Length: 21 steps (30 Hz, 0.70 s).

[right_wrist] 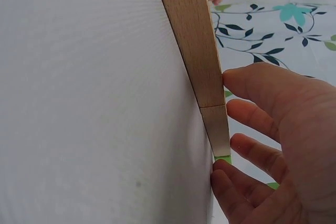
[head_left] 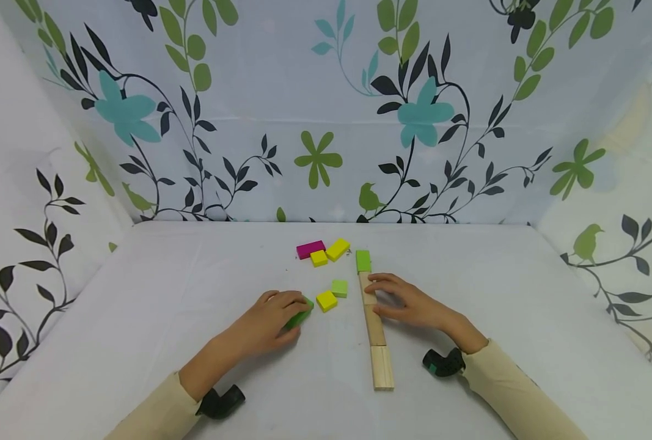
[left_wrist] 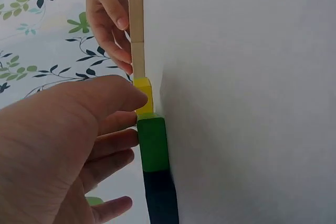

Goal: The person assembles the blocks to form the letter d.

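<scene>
In the head view my left hand (head_left: 273, 321) is over a green block (head_left: 302, 315), which its fingers partly cover. From the left wrist a dark blue block (left_wrist: 161, 198) shows beside this green block, with the loosely bent fingers close to both. My right hand (head_left: 410, 302) lies beside a straight row of plain wooden blocks (head_left: 382, 366), its fingertips at the row's side and over part of its top. Seen from the right wrist, thumb and fingers are spread along the wooden blocks (right_wrist: 191, 45); a light green block (head_left: 363, 261) ends the row at the far side.
Between the hands lie a yellow block (head_left: 327, 300) and a light green block (head_left: 339, 288). Farther back are a magenta block (head_left: 311, 249) and two yellow blocks, one small (head_left: 319, 258) and one longer (head_left: 338, 249). A leaf-patterned curtain (head_left: 265, 110) hangs behind the white table (head_left: 194, 263).
</scene>
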Each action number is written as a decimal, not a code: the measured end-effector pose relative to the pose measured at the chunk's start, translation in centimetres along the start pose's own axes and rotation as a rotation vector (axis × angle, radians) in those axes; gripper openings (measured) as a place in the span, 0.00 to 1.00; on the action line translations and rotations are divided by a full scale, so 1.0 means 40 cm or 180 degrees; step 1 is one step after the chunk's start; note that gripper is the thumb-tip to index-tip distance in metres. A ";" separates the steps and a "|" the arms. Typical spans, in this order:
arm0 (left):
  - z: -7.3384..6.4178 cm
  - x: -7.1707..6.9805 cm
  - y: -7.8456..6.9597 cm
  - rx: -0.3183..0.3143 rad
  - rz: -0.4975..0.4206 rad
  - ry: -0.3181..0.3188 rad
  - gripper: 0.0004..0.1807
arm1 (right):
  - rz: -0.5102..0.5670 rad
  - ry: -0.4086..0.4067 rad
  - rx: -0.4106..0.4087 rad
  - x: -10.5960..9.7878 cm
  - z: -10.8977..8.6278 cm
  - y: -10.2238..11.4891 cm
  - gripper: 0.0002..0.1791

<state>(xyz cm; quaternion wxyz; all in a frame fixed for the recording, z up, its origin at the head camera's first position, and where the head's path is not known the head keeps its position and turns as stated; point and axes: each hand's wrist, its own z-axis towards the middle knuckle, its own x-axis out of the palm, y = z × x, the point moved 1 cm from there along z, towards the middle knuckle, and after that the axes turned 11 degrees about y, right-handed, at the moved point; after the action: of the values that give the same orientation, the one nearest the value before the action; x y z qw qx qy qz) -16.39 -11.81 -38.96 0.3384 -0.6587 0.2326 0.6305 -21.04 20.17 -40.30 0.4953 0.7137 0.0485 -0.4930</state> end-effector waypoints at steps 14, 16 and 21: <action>0.000 -0.005 -0.035 0.0284 -0.0315 0.0345 0.25 | -0.0030 -0.0018 -0.0023 0.002 0.000 -0.002 0.21; 0.002 -0.005 -0.038 0.0279 -0.0390 0.0401 0.26 | -0.0023 -0.0014 -0.0008 0.002 0.000 -0.002 0.21; 0.006 -0.003 -0.042 0.0313 -0.0412 0.0499 0.28 | 0.0020 -0.0001 -0.0009 0.001 0.000 -0.002 0.22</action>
<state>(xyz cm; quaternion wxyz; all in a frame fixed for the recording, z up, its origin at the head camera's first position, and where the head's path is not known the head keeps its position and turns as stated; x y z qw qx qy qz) -15.35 -10.54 -38.57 0.3910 -0.7023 0.2461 0.5417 -21.07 20.20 -40.40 0.4979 0.7131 0.0469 -0.4914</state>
